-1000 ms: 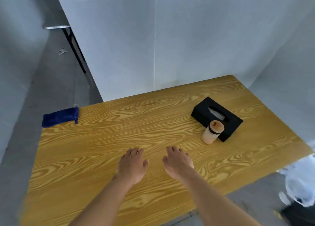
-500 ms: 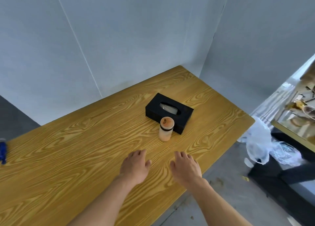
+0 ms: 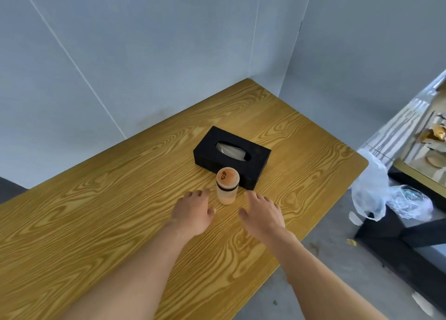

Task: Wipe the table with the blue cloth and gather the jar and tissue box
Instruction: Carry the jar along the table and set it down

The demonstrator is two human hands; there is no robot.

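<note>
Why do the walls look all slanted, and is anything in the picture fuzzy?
In the head view, the wide-angle lens tilts and bends the wall seams; the table, jar and tissue box look fairly sharp, with soft light and faint shadows; the plastic bag and the clutter at the right edge look blurry.

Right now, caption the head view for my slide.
Both open hands, left hand and right hand, flank the jar before the tissue box.

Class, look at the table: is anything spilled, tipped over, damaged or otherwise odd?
Nothing stands out. The jar stands upright, lid on, just in front of the tissue box, which lies flat. No spill shows on the table.
</note>
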